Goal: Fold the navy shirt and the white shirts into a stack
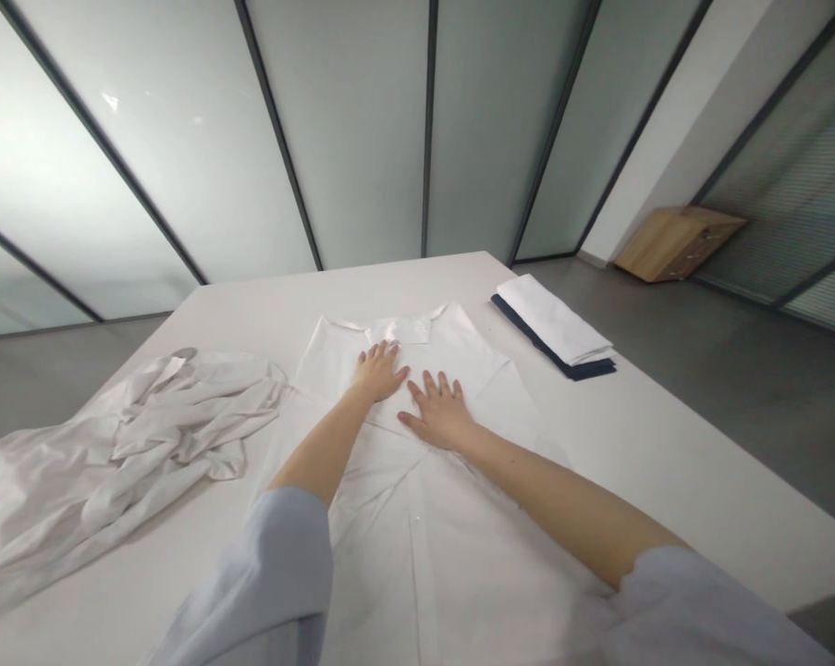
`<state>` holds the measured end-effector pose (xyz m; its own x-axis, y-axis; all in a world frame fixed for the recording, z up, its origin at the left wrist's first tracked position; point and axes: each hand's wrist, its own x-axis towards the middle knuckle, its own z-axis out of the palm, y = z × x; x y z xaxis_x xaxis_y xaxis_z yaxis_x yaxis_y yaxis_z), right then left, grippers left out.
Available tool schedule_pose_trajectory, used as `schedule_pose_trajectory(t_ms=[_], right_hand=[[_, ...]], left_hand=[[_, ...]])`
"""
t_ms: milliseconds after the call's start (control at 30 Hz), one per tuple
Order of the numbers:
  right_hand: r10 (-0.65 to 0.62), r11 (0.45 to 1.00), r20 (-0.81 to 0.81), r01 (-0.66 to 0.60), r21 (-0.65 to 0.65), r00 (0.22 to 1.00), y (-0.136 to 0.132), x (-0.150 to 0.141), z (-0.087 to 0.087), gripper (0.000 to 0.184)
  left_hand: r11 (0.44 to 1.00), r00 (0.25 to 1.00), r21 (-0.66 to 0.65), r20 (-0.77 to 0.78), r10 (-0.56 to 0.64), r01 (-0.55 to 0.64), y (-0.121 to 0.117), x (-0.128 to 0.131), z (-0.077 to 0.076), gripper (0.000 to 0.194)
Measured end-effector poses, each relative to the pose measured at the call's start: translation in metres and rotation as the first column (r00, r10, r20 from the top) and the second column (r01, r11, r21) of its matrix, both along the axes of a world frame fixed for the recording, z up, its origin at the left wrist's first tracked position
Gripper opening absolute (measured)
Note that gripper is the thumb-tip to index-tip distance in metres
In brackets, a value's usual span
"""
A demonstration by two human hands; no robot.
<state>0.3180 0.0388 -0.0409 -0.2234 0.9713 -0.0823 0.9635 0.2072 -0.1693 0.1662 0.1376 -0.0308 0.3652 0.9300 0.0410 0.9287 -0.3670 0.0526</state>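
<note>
A white button-up shirt (472,546) lies spread over the table, its collar (399,330) at the far end and its button strip running toward me. My left hand (379,372) rests flat on the upper part of the shirt, just below the collar, with fingers spread. Slightly nearer and to the right, my right hand (441,412) also presses flat on the cloth, fingers apart. Neither hand grips anything. Wrinkles run across the shirt below both hands.
A crumpled white garment (146,444) covers the table's left side. At the right edge lies a folded white cloth (556,319) on a folded dark navy cloth (583,372). Beyond the white table (667,462) stand frosted glass panels (362,120) and a wooden cabinet (673,242).
</note>
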Motion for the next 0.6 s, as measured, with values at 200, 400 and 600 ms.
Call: schedule_pose_trajectory(t_ms=[200, 400, 600], right_hand=[[0.016, 1.0, 0.024, -0.017, 0.014, 1.0, 0.046, 0.008, 0.004, 0.076], [0.013, 0.999, 0.029, -0.015, 0.051, 0.999, 0.099, 0.016, 0.006, 0.073], [0.074, 0.983, 0.029, -0.077, 0.165, 0.997, 0.11, 0.018, 0.009, 0.063]], left_hand=[[0.992, 1.0, -0.128, -0.018, 0.018, -0.021, -0.024, -0.017, 0.008, 0.067], [0.977, 0.997, -0.198, -0.039, 0.069, -0.075, -0.077, -0.029, 0.006, 0.067], [0.989, 0.994, -0.093, -0.022, 0.111, -0.112, -0.086, -0.031, -0.005, 0.069]])
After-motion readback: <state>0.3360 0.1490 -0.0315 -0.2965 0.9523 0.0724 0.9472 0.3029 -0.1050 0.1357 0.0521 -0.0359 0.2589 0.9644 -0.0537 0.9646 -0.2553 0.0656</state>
